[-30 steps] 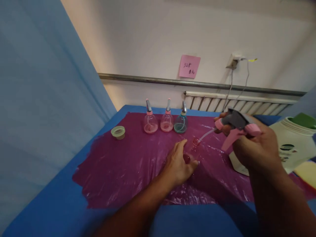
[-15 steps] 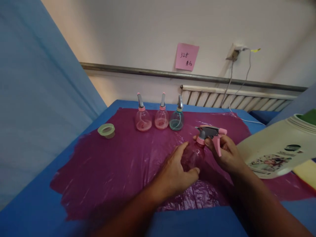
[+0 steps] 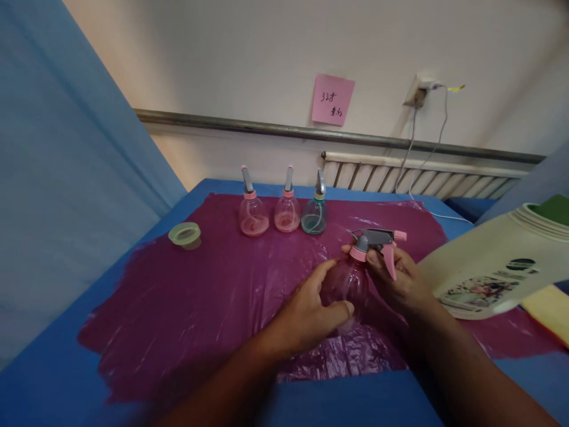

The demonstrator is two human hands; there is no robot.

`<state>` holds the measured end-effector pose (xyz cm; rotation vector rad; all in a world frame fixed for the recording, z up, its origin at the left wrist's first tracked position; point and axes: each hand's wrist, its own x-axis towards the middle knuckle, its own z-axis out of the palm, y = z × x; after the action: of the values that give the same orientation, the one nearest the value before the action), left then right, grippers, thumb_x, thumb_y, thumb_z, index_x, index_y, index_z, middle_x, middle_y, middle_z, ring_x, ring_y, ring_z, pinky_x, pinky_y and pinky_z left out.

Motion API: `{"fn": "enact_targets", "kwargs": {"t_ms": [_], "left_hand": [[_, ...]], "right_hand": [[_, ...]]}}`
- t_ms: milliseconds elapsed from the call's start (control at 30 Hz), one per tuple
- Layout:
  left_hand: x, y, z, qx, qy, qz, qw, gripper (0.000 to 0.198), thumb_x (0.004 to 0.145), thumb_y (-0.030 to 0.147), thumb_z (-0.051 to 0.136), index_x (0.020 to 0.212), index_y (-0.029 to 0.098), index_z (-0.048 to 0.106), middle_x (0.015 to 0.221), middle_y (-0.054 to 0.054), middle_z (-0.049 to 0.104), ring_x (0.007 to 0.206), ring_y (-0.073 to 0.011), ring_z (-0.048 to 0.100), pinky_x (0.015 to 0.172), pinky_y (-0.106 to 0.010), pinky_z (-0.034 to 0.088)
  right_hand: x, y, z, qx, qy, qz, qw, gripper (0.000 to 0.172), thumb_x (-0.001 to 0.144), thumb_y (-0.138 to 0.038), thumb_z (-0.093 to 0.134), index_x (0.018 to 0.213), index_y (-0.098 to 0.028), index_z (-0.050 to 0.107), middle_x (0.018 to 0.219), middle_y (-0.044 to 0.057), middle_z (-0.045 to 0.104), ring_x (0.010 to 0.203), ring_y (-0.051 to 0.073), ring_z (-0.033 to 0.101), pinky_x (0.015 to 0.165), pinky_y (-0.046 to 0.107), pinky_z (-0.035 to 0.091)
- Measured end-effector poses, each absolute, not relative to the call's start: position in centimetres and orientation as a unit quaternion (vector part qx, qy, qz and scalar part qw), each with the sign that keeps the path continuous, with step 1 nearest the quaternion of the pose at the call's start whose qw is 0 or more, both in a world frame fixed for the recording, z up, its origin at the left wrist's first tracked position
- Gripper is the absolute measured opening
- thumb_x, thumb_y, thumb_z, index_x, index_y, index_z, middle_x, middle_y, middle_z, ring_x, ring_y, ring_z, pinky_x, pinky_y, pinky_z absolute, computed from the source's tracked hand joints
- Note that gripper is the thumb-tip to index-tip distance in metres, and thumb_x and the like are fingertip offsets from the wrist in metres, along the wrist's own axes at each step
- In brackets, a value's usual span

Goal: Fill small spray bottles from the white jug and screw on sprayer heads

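A clear pink spray bottle (image 3: 347, 283) stands upright on a magenta plastic sheet (image 3: 213, 296). My left hand (image 3: 311, 308) is wrapped round its round body. My right hand (image 3: 395, 281) grips the pink collar under the grey and pink trigger head (image 3: 377, 240), which sits on the bottle's neck. Three more small spray bottles stand in a row farther back: two pink ones (image 3: 252, 210) (image 3: 287, 210) and a teal one (image 3: 313, 212).
A green ring-shaped cap (image 3: 184, 235) lies at the sheet's left edge. A large white jug with a green lid (image 3: 489, 267) lies tilted at the right, a yellow item (image 3: 549, 308) beside it. A blue cloth covers the table; a blue curtain hangs at the left.
One second ago my right hand held the trigger head up in the air with its tube in the bottle's mouth. It came down onto the neck. My left hand stayed on the bottle.
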<state>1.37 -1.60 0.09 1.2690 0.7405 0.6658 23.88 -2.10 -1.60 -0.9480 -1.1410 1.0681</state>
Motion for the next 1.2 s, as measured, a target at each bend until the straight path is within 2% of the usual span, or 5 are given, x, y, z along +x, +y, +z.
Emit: {"fn": "enact_targets", "kwargs": {"t_ms": [333,700,833,1033,1200], "left_hand": [[1.0,-1.4,-0.2,0.523,0.273,0.295,0.752,0.086,0.086,0.023,0.081,0.167,0.023,0.053,0.113,-0.008,0.077,0.097,-0.0244,0.076,0.093,-0.04,0.061],[1.1,-1.3,0.6,0.509,0.292,0.299,0.753,0.079,0.081,0.024,0.082,0.157,0.023,0.061,0.119,-0.01,0.08,0.116,-0.033,0.077,0.099,-0.043,0.061],[0.9,-1.1,0.6,0.494,0.253,0.293,0.778,0.075,0.083,0.026,0.083,0.155,0.021,0.063,0.132,-0.012,0.079,0.124,-0.0335,0.076,0.105,-0.044,0.06],[0.7,-0.6,-0.4,0.488,0.175,0.312,0.796,0.079,0.086,0.022,0.084,0.162,0.026,0.062,0.167,-0.011,0.065,0.158,-0.0364,0.06,0.129,-0.049,0.049],[0.9,-0.9,0.1,0.5,0.22,0.322,0.773,0.085,0.084,0.023,0.087,0.165,0.026,0.059,0.168,-0.014,0.065,0.155,-0.0376,0.063,0.127,-0.051,0.051]], "right_hand": [[23.2,-2.5,-1.4,-0.418,-0.462,0.474,0.623,0.038,0.095,-0.06,0.093,0.112,-0.027,0.09,0.119,0.013,0.09,0.12,0.034,0.083,0.11,0.051,0.066],[22.2,-2.9,-1.1,-0.408,-0.415,0.51,0.634,0.035,0.095,-0.059,0.092,0.113,-0.028,0.09,0.117,0.013,0.089,0.113,0.035,0.083,0.104,0.053,0.068],[22.1,-3.0,-0.8,-0.409,-0.408,0.526,0.624,0.037,0.095,-0.06,0.091,0.111,-0.027,0.09,0.119,0.014,0.089,0.114,0.036,0.083,0.106,0.053,0.067],[22.2,-3.2,-0.5,-0.421,-0.422,0.523,0.609,0.043,0.092,-0.066,0.092,0.105,-0.025,0.089,0.112,0.014,0.089,0.114,0.037,0.083,0.105,0.054,0.067],[22.0,-3.0,-0.3,-0.425,-0.42,0.504,0.623,0.043,0.088,-0.066,0.095,0.107,-0.028,0.088,0.108,0.012,0.089,0.112,0.037,0.083,0.102,0.054,0.068]]}}
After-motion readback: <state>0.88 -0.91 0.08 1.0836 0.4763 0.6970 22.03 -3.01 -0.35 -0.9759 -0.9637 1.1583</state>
